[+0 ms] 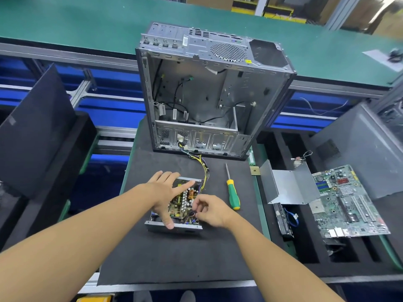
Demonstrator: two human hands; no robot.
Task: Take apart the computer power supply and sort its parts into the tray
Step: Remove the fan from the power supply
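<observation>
PSU (185, 228) sits lid-off w/ its board exposed. Left hand (165, 192) is spread flat over it, fingers straight, thumb at the near wall. Right hand (212, 211) pinches a small dark part (193, 214) at the PSU's near-right corner; can't tell what it is.

Risk: the wire bundle (204, 168) runs from the PSU's far-right corner to the PC case (207, 94) behind, so a hard tug could drag the PSU or snap a lead. Screwdriver (233, 194) lies just right of the PSU, tray (305, 253) further right.

Matt black foam mat (174, 258); bare grey metal case (218, 94); glossy plastic screwdriver handle (233, 196).
</observation>
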